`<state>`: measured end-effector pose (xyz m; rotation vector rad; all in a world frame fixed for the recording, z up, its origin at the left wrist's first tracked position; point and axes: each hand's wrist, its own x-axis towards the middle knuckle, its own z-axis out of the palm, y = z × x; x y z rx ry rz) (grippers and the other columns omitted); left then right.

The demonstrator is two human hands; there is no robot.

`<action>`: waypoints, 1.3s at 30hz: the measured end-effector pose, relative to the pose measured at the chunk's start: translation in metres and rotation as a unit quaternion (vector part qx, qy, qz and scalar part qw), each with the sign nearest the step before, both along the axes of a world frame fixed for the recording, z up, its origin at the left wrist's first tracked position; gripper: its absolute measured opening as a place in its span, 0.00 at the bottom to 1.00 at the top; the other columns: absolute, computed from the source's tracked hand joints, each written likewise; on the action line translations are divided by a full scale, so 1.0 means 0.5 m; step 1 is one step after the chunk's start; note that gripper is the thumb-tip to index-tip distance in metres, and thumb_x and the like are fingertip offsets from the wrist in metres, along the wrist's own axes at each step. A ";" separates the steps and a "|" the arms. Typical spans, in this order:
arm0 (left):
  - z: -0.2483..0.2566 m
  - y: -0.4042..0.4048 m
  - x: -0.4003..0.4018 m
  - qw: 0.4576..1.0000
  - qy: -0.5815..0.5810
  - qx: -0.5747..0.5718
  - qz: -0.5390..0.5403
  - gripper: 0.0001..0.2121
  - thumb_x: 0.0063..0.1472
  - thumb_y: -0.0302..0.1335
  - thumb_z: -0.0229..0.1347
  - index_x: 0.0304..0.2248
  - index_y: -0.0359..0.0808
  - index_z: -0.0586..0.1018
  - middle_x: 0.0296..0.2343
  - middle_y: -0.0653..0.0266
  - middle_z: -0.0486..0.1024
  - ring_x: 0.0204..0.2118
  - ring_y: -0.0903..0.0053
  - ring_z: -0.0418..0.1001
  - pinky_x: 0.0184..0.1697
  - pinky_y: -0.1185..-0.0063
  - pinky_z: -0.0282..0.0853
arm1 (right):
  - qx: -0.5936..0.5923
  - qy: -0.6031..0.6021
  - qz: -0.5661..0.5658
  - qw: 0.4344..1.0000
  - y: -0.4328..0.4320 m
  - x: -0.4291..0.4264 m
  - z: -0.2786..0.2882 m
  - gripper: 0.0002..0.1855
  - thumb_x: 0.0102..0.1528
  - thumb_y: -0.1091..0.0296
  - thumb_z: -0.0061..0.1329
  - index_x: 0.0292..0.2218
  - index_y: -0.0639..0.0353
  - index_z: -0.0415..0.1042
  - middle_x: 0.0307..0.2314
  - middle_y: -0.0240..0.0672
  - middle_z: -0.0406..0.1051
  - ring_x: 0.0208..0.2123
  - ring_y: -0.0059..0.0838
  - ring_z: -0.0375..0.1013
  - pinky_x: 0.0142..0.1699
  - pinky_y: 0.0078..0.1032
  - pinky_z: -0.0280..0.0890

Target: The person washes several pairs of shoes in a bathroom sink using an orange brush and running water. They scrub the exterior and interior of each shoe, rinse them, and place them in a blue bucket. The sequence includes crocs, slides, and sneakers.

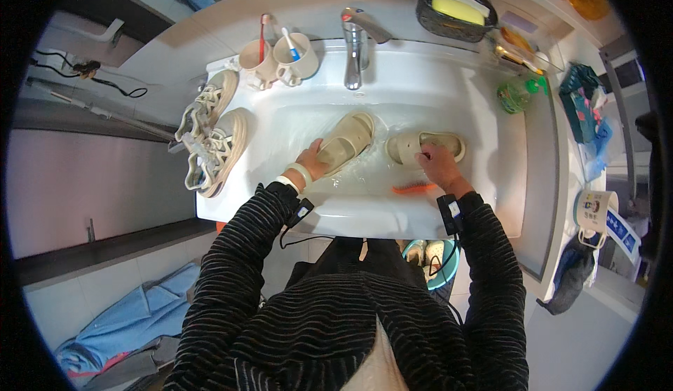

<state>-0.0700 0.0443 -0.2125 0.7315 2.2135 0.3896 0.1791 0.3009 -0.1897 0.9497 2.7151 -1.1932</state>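
Two beige clog-style shoes lie in the water of a white washbasin [462, 86]. My left hand [311, 164] grips the heel end of the left clog [351, 137], which is tilted slantwise below the faucet [354, 49]. At the right clog [407, 148], my right hand [437, 164] rests at the opening with curled fingers; whether it grips the shoe is hard to tell. An orange brush [413, 187] lies in the basin just below that hand, close to the front wall.
Wet-looking laced sneakers [227, 144] stand on the basin's left rim beside two cups [298, 61] with toothbrushes. A black soap basket [455, 23] and a green pump bottle [514, 95] are at the right. Below the basin, a blue tub [451, 270] holds more shoes.
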 end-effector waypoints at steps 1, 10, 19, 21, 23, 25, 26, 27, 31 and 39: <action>-0.002 -0.009 -0.002 1.000 0.010 0.007 0.009 0.40 0.54 0.31 0.57 0.64 0.46 0.49 0.45 0.41 0.71 0.48 0.50 0.71 0.52 0.67 0.66 | -0.030 -0.013 0.018 0.999 -0.002 -0.012 -0.013 0.19 0.54 0.53 0.49 0.32 0.63 0.75 0.28 0.52 0.73 0.35 0.49 0.73 0.43 0.43 0.65; 0.009 0.013 0.010 0.990 0.072 -0.121 -0.032 0.45 0.59 0.31 0.54 0.64 0.65 0.35 0.47 0.35 0.64 0.46 0.40 0.70 0.51 0.60 0.66 | 0.116 -0.103 0.172 0.973 -0.051 -0.113 -0.116 0.28 0.53 0.45 0.47 0.39 0.65 0.74 0.36 0.52 0.74 0.39 0.51 0.72 0.47 0.40 0.65; -0.033 0.043 -0.044 0.937 0.076 -0.234 -0.247 0.37 0.61 0.33 0.48 0.65 0.47 0.41 0.61 0.49 0.55 0.58 0.59 0.64 0.59 0.66 0.58 | -0.032 -0.212 0.169 0.962 -0.039 -0.152 -0.144 0.27 0.55 0.45 0.44 0.42 0.62 0.75 0.41 0.51 0.74 0.45 0.51 0.72 0.51 0.39 0.65; -0.027 0.051 -0.047 0.962 0.025 -0.217 -0.166 0.33 0.63 0.34 0.46 0.65 0.43 0.47 0.61 0.51 0.56 0.61 0.63 0.60 0.63 0.65 0.50 | -0.020 -0.200 0.179 0.963 -0.035 -0.152 -0.164 0.28 0.56 0.45 0.42 0.42 0.62 0.75 0.42 0.51 0.73 0.45 0.51 0.71 0.52 0.40 0.64; -0.030 0.062 -0.051 0.906 0.101 -0.191 -0.363 0.30 0.64 0.34 0.44 0.64 0.40 0.52 0.61 0.53 0.57 0.63 0.65 0.56 0.65 0.62 0.40 | -0.005 -0.191 0.184 0.964 -0.035 -0.150 -0.185 0.28 0.56 0.45 0.40 0.43 0.62 0.75 0.42 0.52 0.73 0.46 0.52 0.71 0.53 0.41 0.63; -0.044 0.069 -0.056 0.839 0.151 -0.196 -0.485 0.29 0.64 0.36 0.44 0.63 0.41 0.55 0.61 0.56 0.57 0.65 0.64 0.52 0.66 0.57 0.33 | -0.021 -0.172 0.173 0.970 -0.036 -0.147 -0.199 0.28 0.56 0.46 0.39 0.42 0.62 0.75 0.42 0.52 0.72 0.46 0.52 0.70 0.54 0.41 0.62; -0.053 0.069 -0.057 0.833 0.152 -0.218 -0.486 0.30 0.63 0.38 0.45 0.63 0.43 0.55 0.61 0.58 0.56 0.66 0.63 0.48 0.65 0.53 0.30 | -0.030 -0.181 0.161 0.970 -0.036 -0.147 -0.202 0.28 0.57 0.46 0.39 0.42 0.62 0.75 0.42 0.52 0.72 0.46 0.53 0.70 0.54 0.41 0.62; -0.063 0.069 -0.061 0.814 0.153 -0.253 -0.501 0.30 0.63 0.40 0.46 0.63 0.46 0.55 0.62 0.59 0.55 0.67 0.62 0.45 0.65 0.50 0.27 | -0.032 -0.172 0.160 0.971 -0.037 -0.147 -0.201 0.27 0.56 0.46 0.39 0.42 0.62 0.75 0.42 0.52 0.72 0.46 0.53 0.70 0.54 0.41 0.62; -0.077 0.066 -0.066 0.847 0.162 -0.255 -0.437 0.29 0.63 0.32 0.47 0.63 0.52 0.56 0.61 0.60 0.55 0.64 0.57 0.53 0.63 0.51 0.40 | -0.044 -0.207 0.149 0.966 -0.038 -0.152 -0.174 0.31 0.54 0.43 0.43 0.46 0.62 0.73 0.46 0.52 0.70 0.49 0.52 0.69 0.56 0.42 0.60; -0.037 -0.010 -0.039 0.989 0.139 -0.008 0.043 0.39 0.56 0.30 0.58 0.63 0.56 0.49 0.49 0.42 0.62 0.47 0.46 0.70 0.52 0.63 0.67 | 0.048 -0.105 0.100 0.988 -0.051 -0.095 -0.046 0.28 0.52 0.46 0.50 0.42 0.65 0.71 0.40 0.53 0.72 0.44 0.53 0.71 0.51 0.41 0.62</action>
